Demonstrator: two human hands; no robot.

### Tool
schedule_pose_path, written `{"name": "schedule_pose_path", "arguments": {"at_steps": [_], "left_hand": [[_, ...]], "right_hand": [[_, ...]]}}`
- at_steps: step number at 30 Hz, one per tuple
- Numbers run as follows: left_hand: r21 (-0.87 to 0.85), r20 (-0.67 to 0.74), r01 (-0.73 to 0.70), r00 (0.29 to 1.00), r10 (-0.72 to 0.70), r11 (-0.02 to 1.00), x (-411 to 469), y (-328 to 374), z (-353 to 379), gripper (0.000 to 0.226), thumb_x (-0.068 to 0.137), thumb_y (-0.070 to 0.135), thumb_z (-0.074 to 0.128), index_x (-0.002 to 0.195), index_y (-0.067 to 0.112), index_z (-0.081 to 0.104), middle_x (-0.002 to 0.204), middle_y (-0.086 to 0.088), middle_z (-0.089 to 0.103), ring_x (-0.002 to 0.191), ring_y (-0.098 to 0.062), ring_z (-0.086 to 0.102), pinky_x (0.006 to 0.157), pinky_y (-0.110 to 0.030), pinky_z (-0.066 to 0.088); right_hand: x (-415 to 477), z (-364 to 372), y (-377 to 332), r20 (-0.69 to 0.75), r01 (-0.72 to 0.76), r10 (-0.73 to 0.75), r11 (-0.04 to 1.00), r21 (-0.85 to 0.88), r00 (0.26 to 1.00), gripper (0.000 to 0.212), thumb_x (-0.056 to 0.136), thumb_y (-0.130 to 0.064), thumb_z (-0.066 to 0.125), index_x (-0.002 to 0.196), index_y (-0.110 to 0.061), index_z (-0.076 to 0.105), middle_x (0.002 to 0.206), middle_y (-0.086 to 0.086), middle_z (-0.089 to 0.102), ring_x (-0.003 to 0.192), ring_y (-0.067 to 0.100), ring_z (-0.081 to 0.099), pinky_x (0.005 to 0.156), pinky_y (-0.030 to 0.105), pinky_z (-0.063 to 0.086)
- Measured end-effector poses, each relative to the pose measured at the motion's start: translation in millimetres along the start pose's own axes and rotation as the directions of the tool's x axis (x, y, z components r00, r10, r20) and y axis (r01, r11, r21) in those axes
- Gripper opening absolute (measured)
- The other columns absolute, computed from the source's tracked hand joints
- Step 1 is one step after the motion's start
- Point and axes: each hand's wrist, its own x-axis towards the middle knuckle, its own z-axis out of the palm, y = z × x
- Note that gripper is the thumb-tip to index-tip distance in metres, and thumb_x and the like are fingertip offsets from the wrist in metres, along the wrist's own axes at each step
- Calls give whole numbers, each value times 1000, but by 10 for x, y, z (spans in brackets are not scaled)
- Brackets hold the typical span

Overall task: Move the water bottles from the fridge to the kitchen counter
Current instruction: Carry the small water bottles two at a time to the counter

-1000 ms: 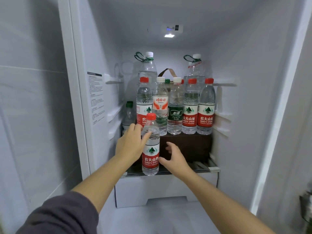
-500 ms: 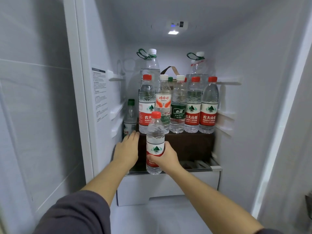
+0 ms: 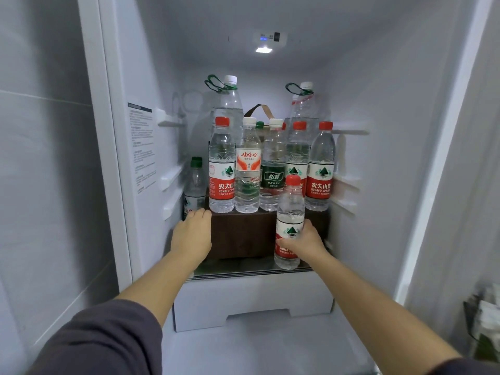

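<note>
A bottle (image 3: 290, 212) is gripped round its label by the right hand (image 3: 307, 242) and kept upright at the front of the shelf (image 3: 243, 269), well placed to be drawn out of the fridge (image 3: 378, 77). The left hand (image 3: 192, 235) is stretched forward, loose and holding nothing. Its fingers (image 3: 201, 213) are laid at the foot of a green-capped bottle (image 3: 195, 182), probably the next one to be taken. The row (image 3: 221, 169) is raised on a brown box (image 3: 240, 234), so every label can be read. It cannot be told whether the held bottle is lifted or resting, nor whether the left fingers touch anything. The taller bottles behind are mostly hidden. The counter is not seen.
</note>
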Motion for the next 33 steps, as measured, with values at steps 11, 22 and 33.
{"name": "schedule_pose_path", "arguments": {"at_steps": [11,22,33], "left_hand": [[92,165,83,981,-98,992,493,82,-457,43,89,7,57,131,4,51,132,-14,43,117,-31,50,92,-40,49],[-118,162,198,971,-178,973,1716,-114,-464,46,99,16,49,143,8,43,152,-21,27,133,-40,39,111,-41,35],[139,235,162,953,-191,977,1558,-46,-573,70,86,7,66,148,11,33,150,-15,32,131,-37,43,103,-41,43]], "right_hand": [[362,-83,-825,-263,210,-163,964,162,951,21,84,-29,59,66,-22,51,63,-4,53,61,16,52,63,36,46],[496,-26,-647,-359,262,-185,949,177,915,22,79,-28,59,60,-21,51,56,-6,54,57,15,52,57,29,40],[445,-37,-683,-362,262,-189,951,165,913,25,79,-26,59,58,-22,46,53,-8,49,52,12,46,53,26,33]]}}
